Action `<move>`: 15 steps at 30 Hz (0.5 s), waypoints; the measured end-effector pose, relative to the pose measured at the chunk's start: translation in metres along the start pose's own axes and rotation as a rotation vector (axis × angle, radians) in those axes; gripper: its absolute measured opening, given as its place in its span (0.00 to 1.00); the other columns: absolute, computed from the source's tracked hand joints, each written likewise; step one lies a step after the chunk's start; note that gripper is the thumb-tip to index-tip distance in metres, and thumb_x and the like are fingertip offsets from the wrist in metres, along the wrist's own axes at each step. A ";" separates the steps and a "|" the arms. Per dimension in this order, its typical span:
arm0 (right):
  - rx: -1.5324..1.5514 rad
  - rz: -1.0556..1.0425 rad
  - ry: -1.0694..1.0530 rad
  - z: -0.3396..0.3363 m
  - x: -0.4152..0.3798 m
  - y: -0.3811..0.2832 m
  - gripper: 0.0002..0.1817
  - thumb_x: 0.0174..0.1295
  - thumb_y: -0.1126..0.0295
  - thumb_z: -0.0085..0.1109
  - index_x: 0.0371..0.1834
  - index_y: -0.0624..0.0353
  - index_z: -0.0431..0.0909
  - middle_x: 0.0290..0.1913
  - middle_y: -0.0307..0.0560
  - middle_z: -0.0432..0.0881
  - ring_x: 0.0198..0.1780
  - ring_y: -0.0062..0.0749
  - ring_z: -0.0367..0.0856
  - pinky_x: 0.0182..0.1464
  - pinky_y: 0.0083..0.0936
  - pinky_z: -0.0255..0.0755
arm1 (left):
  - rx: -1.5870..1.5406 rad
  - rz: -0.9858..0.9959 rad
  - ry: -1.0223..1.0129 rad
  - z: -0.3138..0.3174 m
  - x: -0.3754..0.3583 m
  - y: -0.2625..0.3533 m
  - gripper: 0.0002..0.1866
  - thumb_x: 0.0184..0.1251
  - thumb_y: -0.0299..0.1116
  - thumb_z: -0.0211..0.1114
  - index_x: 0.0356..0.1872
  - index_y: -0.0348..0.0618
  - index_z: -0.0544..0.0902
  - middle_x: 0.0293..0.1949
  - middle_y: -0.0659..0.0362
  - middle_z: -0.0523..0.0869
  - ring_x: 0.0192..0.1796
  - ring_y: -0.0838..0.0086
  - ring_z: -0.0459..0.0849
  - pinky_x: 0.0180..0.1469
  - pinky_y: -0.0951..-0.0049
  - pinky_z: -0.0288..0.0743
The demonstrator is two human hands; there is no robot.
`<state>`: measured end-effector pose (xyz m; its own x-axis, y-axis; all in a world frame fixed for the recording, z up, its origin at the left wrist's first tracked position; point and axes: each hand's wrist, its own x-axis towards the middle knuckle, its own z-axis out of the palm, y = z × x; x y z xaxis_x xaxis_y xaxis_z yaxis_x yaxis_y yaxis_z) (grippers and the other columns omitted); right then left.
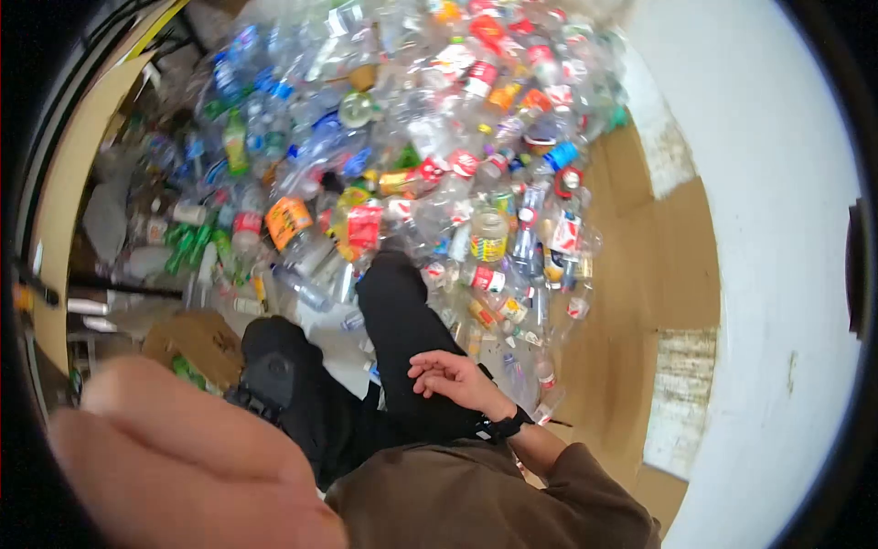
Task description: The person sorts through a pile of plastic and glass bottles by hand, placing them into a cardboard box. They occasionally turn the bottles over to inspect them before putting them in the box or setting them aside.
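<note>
My right hand (450, 379) hangs just over the thigh of my black trousers (400, 316), with its fingers loosely bent, a little apart, and nothing in them. A dark watch (506, 427) is on that wrist. Very near the camera, my left hand (183, 448) shows large and blurred at the lower left, so its fingers cannot be made out. In front of my legs lies a big heap of plastic bottles (448, 197). Among them are a bottle with an orange label (289, 220) and a bottle with a yellow striped label (489, 240).
Flattened cardboard (631, 265) lines the right side, against a white wall (777, 229). A cardboard box (194, 344) with green bottles stands by my left leg. Another cardboard panel (69, 229) edges the far left, with a dark bar (128, 285) beside it.
</note>
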<state>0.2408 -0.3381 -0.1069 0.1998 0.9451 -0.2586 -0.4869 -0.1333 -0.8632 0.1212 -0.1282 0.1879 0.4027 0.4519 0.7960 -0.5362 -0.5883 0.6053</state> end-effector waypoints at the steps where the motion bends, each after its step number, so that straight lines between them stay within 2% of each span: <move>1: 0.012 -0.024 0.041 -0.004 -0.003 -0.001 0.19 0.71 0.78 0.52 0.65 0.62 0.72 0.53 0.48 0.82 0.47 0.27 0.84 0.47 0.24 0.79 | -0.015 -0.025 -0.009 0.007 -0.002 -0.005 0.28 0.65 0.43 0.66 0.58 0.33 0.74 0.37 0.52 0.81 0.31 0.72 0.76 0.37 0.72 0.71; 4: 0.063 -0.056 0.216 -0.025 -0.028 0.003 0.19 0.70 0.77 0.53 0.64 0.62 0.73 0.53 0.48 0.82 0.47 0.27 0.84 0.47 0.24 0.79 | 0.033 -0.197 -0.079 0.034 -0.028 -0.037 0.27 0.65 0.43 0.66 0.58 0.33 0.74 0.36 0.53 0.81 0.31 0.73 0.76 0.37 0.72 0.70; 5: 0.089 -0.083 0.302 -0.040 -0.035 0.013 0.19 0.71 0.75 0.53 0.64 0.61 0.73 0.53 0.47 0.82 0.46 0.26 0.84 0.46 0.23 0.79 | 0.142 -0.170 -0.191 0.056 -0.044 -0.056 0.22 0.66 0.31 0.64 0.60 0.36 0.74 0.37 0.53 0.81 0.31 0.74 0.77 0.38 0.75 0.72; 6: 0.118 -0.105 0.386 -0.055 -0.043 0.025 0.19 0.71 0.73 0.54 0.64 0.61 0.72 0.52 0.45 0.82 0.46 0.25 0.83 0.46 0.22 0.78 | 0.215 -0.303 -0.093 0.077 -0.076 -0.082 0.23 0.59 0.17 0.61 0.58 0.27 0.74 0.37 0.52 0.82 0.34 0.74 0.80 0.38 0.76 0.75; 7: 0.156 -0.150 0.493 -0.069 -0.052 0.036 0.18 0.70 0.72 0.54 0.63 0.59 0.73 0.51 0.45 0.83 0.45 0.26 0.84 0.46 0.24 0.79 | 0.310 -0.381 -0.290 0.083 -0.098 -0.108 0.28 0.57 0.14 0.62 0.63 0.32 0.74 0.43 0.54 0.82 0.35 0.77 0.79 0.38 0.77 0.75; 8: 0.172 -0.162 0.538 -0.084 -0.063 0.053 0.18 0.70 0.72 0.54 0.63 0.59 0.73 0.51 0.45 0.83 0.45 0.26 0.84 0.46 0.24 0.79 | 0.317 -0.510 -0.401 0.090 -0.120 -0.130 0.26 0.59 0.16 0.63 0.61 0.37 0.77 0.45 0.55 0.82 0.36 0.77 0.79 0.37 0.77 0.75; 9: 0.324 -0.113 0.736 -0.100 -0.075 0.072 0.17 0.70 0.73 0.54 0.62 0.60 0.73 0.51 0.46 0.82 0.46 0.28 0.84 0.47 0.25 0.79 | 0.308 -0.587 -0.455 0.091 -0.152 -0.156 0.25 0.58 0.16 0.63 0.60 0.38 0.78 0.44 0.54 0.82 0.37 0.74 0.80 0.37 0.77 0.75; 10: 0.485 -0.059 0.926 -0.115 -0.090 0.095 0.16 0.70 0.74 0.53 0.60 0.60 0.74 0.51 0.46 0.82 0.47 0.30 0.84 0.47 0.26 0.80 | 0.359 -0.517 -0.537 0.092 -0.173 -0.172 0.25 0.56 0.17 0.63 0.59 0.39 0.79 0.44 0.53 0.82 0.38 0.69 0.80 0.39 0.74 0.75; 12: 0.535 -0.027 1.075 -0.138 -0.133 0.157 0.17 0.69 0.75 0.54 0.60 0.60 0.73 0.49 0.46 0.82 0.47 0.32 0.84 0.48 0.29 0.80 | 0.459 -0.488 -0.658 0.102 -0.189 -0.183 0.22 0.57 0.18 0.63 0.56 0.38 0.80 0.45 0.52 0.82 0.41 0.65 0.82 0.44 0.70 0.76; 13: 0.534 0.079 1.200 -0.141 -0.154 0.185 0.17 0.68 0.74 0.55 0.60 0.59 0.73 0.48 0.46 0.81 0.46 0.33 0.84 0.48 0.30 0.81 | 0.450 -0.486 -0.685 0.106 -0.194 -0.190 0.22 0.57 0.18 0.63 0.56 0.38 0.80 0.45 0.52 0.82 0.41 0.65 0.82 0.44 0.70 0.76; 14: 0.530 0.188 1.315 -0.143 -0.174 0.213 0.18 0.67 0.73 0.56 0.60 0.59 0.73 0.47 0.46 0.81 0.45 0.34 0.84 0.47 0.31 0.81 | 0.512 -0.362 -0.734 0.109 -0.197 -0.198 0.20 0.56 0.19 0.64 0.53 0.38 0.81 0.45 0.50 0.83 0.42 0.60 0.83 0.45 0.67 0.76; 15: 0.639 0.196 1.388 -0.144 -0.195 0.242 0.14 0.67 0.73 0.55 0.55 0.58 0.74 0.44 0.46 0.81 0.43 0.34 0.84 0.44 0.32 0.82 | 0.574 -0.235 -0.775 0.113 -0.198 -0.205 0.18 0.55 0.20 0.65 0.50 0.39 0.82 0.45 0.49 0.84 0.43 0.56 0.83 0.46 0.63 0.76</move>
<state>0.2067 -0.5979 -0.3279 0.5235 -0.1329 -0.8416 -0.7979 0.2701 -0.5389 0.2349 -0.1728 -0.0931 0.9361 0.1558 0.3153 -0.0224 -0.8682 0.4957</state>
